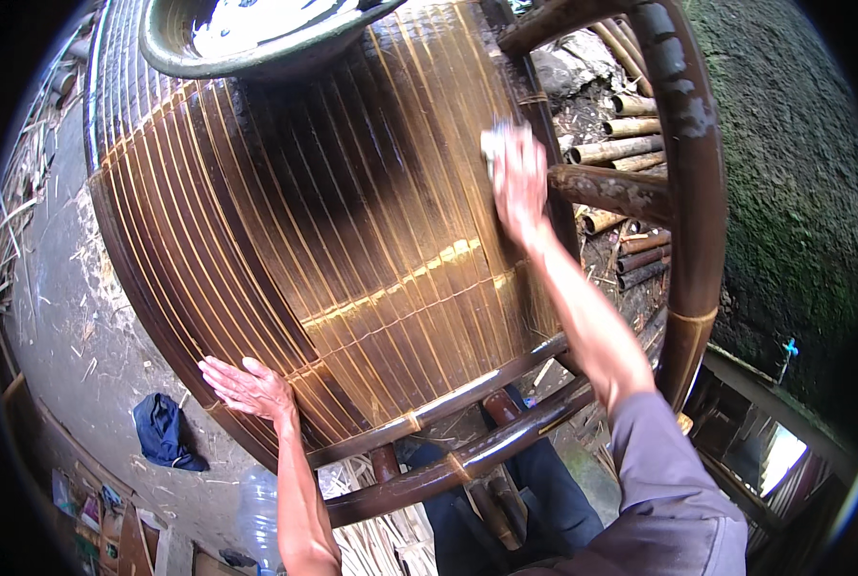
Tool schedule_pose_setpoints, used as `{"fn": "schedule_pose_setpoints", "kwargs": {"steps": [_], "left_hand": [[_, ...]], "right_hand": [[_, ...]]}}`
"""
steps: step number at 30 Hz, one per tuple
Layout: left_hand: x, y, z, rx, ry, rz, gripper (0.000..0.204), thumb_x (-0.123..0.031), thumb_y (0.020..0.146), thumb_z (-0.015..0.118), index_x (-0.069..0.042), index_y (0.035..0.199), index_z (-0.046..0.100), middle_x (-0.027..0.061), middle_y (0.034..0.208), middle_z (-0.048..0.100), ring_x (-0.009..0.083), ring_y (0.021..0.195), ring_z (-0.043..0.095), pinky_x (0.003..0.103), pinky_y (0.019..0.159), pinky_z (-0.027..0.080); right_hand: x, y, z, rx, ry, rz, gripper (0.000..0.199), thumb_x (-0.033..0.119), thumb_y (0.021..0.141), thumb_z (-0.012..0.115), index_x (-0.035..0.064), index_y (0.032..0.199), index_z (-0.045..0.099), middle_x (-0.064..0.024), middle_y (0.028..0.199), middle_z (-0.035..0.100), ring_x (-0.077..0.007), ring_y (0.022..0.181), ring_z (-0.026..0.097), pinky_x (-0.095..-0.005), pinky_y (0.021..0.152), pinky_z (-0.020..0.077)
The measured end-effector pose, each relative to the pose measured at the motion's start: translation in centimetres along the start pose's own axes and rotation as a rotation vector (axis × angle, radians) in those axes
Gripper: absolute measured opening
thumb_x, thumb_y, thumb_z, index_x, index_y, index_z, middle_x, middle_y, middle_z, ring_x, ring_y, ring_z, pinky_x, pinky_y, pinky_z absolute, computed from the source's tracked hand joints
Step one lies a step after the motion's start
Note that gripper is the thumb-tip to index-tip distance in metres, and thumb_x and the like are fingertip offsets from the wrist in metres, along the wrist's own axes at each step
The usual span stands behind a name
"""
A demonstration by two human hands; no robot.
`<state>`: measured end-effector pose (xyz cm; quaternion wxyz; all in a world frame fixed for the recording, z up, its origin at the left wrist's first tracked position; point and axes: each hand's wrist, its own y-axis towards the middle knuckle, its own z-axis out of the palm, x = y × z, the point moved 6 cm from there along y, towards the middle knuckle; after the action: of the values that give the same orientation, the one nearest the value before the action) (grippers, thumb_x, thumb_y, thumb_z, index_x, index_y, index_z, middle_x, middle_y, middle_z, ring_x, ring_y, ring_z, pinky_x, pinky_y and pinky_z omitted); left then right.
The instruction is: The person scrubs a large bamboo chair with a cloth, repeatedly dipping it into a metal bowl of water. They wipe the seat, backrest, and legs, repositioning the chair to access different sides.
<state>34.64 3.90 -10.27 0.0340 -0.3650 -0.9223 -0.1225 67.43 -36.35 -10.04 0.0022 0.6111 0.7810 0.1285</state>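
In front of me stands a dark brown bamboo bench (pixel 391 298) with a glossy seat of narrow slats. My right hand (pixel 522 182) is on the slats near the seat's right edge, slightly blurred. Its fingers close on a small whitish cloth (pixel 491 144) pressed against the surface; whether it is cloth or sponge is hard to make out. My left hand (pixel 252 388) rests flat at the seat's near left edge, fingers stretched out and holding nothing. On the far part of the seat sits a dark green basin (pixel 256 65) with bright white glare inside.
A curved bamboo armrest (pixel 683 192) rises to my right, beside a mossy wall (pixel 794 173). Cut bamboo poles (pixel 621 151) lie beyond it. On the grey floor at left are a dark blue cloth bundle (pixel 165 432) and a clear plastic bottle (pixel 258 509). Bamboo strips lie underneath.
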Motion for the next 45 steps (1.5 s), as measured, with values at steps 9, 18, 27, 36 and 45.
{"fn": "schedule_pose_setpoints", "kwargs": {"steps": [9,18,27,36,45], "left_hand": [[0.5,0.0,-0.8,0.066,-0.020,-0.015,0.062,-0.036,0.102,0.030,-0.004,0.153,0.021,0.0141,0.160,0.022,0.0306,0.147,0.022,0.046,0.119,0.019],[-0.2,0.5,-1.3,0.105,0.019,-0.042,0.061,-0.038,0.101,0.029,-0.003,0.152,0.027,0.0137,0.158,0.026,0.0293,0.145,0.027,0.045,0.117,0.022],[-0.9,1.3,-1.9,0.152,-0.161,-0.086,0.064,-0.034,0.097,0.041,-0.003,0.150,0.028,0.0152,0.157,0.029,0.0314,0.144,0.028,0.048,0.117,0.023],[2.7,-0.8,-0.9,0.217,-0.137,-0.146,0.068,-0.037,0.095,0.046,-0.003,0.151,0.027,0.0158,0.158,0.025,0.0315,0.146,0.024,0.049,0.117,0.019],[0.0,0.8,-1.1,0.181,-0.177,-0.101,0.066,-0.035,0.096,0.044,-0.003,0.151,0.027,0.0145,0.158,0.026,0.0296,0.146,0.024,0.046,0.118,0.021]], "right_hand": [[-2.5,0.5,1.3,-0.003,0.134,0.048,0.036,0.014,0.091,0.057,0.0054,0.126,0.060,-0.0147,0.115,0.059,-0.0329,0.109,0.055,-0.0446,0.093,0.0431],[6.0,15.3,-12.6,-0.170,0.785,0.090,0.024,0.019,0.102,0.051,0.0027,0.114,0.065,-0.0023,0.089,0.067,-0.0131,0.082,0.063,-0.0305,0.073,0.0514],[24.8,29.1,-4.9,0.274,-0.037,-0.703,0.026,0.031,0.098,0.047,0.0128,0.112,0.059,-0.0178,0.111,0.060,-0.0401,0.096,0.062,-0.0501,0.084,0.0511],[29.4,22.7,-9.1,0.939,1.039,0.054,0.043,0.041,0.100,0.046,0.0097,0.128,0.058,-0.0056,0.099,0.067,-0.0144,0.079,0.065,-0.0285,0.062,0.0547],[26.2,-5.7,-4.3,0.637,0.843,-0.355,0.031,0.022,0.092,0.062,0.0108,0.121,0.063,-0.0091,0.122,0.064,-0.0264,0.118,0.058,-0.0412,0.101,0.0474]]}}
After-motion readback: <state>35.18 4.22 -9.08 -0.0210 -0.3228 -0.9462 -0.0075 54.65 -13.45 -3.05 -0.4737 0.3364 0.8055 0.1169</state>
